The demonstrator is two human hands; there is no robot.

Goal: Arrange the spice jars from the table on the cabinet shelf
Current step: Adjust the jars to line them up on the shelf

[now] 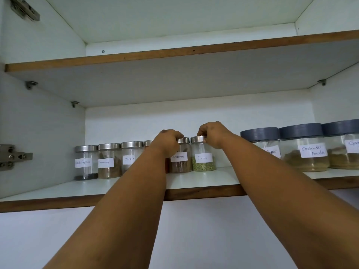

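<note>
Small glass spice jars with steel lids stand in a row on the lower cabinet shelf (204, 180): black pepper (85, 162), a brown-spice jar (108, 161), cloves (131, 156), a jar mostly hidden by my left arm, cinnamon (180, 158) and fennel (203, 157). My left hand (168, 141) is closed over the top of the jar beside the cinnamon jar. My right hand (212, 133) grips the steel lid of the fennel jar, which stands upright on the shelf.
Three larger jars with grey lids stand at the right of the shelf: a pepper jar (266, 142), coriander powder (304, 148) and one cut off by the frame (343, 146). The upper shelf (174, 53) hangs low overhead. A door hinge (13, 157) juts out at the left.
</note>
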